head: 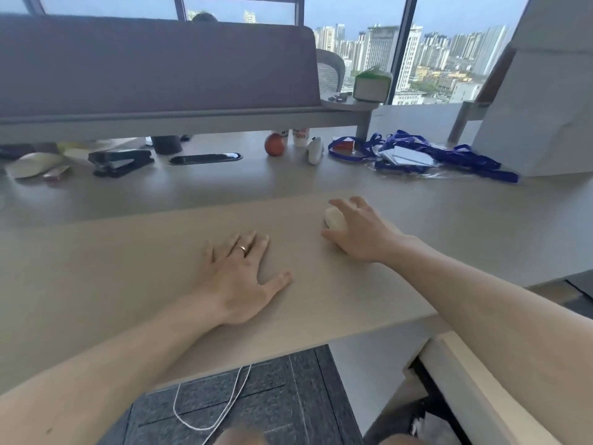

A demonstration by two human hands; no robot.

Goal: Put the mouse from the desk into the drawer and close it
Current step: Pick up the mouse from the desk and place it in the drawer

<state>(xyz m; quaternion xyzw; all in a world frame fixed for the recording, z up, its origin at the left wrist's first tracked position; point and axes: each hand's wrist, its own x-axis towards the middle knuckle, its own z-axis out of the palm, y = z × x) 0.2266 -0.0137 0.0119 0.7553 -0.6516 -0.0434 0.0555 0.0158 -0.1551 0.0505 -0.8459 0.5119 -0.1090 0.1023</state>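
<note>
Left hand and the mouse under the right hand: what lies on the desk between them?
Nothing; in the head view, only bare desk separates the flat left hand from the mouse, which the right hand covers.

A grey partition screen (pixel 154 59) stands at 11 o'clock; tall windows (pixel 449 43) at 1 o'clock show daylit towers; dark carpet (pixel 256 396) lies at 6.

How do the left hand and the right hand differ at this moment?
The left hand lies flat on the desk with fingers spread and holds nothing; the right hand is curled over the white mouse. The left hand wears a ring; the right shows none. Both are bare and rest on the same desk.
</note>
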